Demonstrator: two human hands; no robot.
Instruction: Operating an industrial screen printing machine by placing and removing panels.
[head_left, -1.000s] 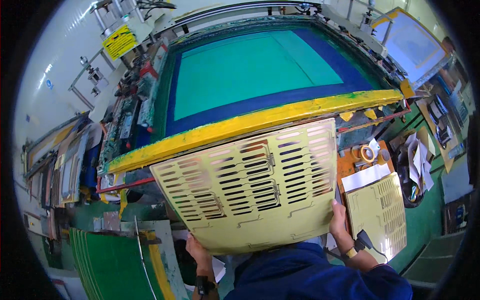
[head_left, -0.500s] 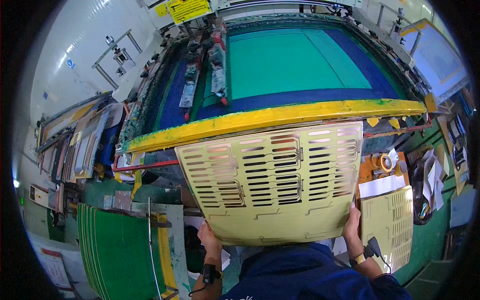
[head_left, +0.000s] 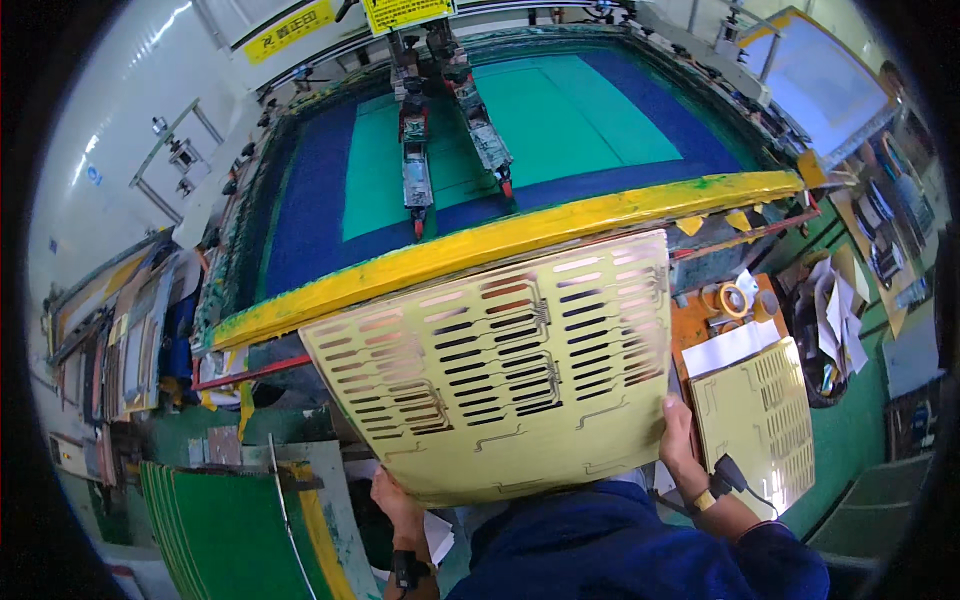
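A large pale yellow circuit board panel (head_left: 530,455) with copper-coloured tracks and rows of slots is tilted in front of me. My left hand (head_left: 400,500) grips its near left corner, the fingers partly hidden. On the near right edge, my right hand (head_left: 677,437) is closed with the thumb along the side. The panel's far edge meets or passes under the yellow front bar (head_left: 520,237) of a screen-printing frame; I cannot tell which. Beyond the bar lies the green mesh screen (head_left: 600,120), crossed by two ink-smeared squeegee holders (head_left: 417,170).
To my right, a stack of similar panels (head_left: 740,440) lies beside white paper (head_left: 733,348) and tape rolls (head_left: 733,300). A black bin (head_left: 828,385) holds crumpled paper. Green boards (head_left: 225,520) stand at lower left near a metal rod (head_left: 288,520). Used frames (head_left: 130,320) lean at far left.
The squeegee holders have travelled right, from the mesh's left side toward its middle. My view has shifted, so the scene sits further left. Both hands keep hold of the panel.
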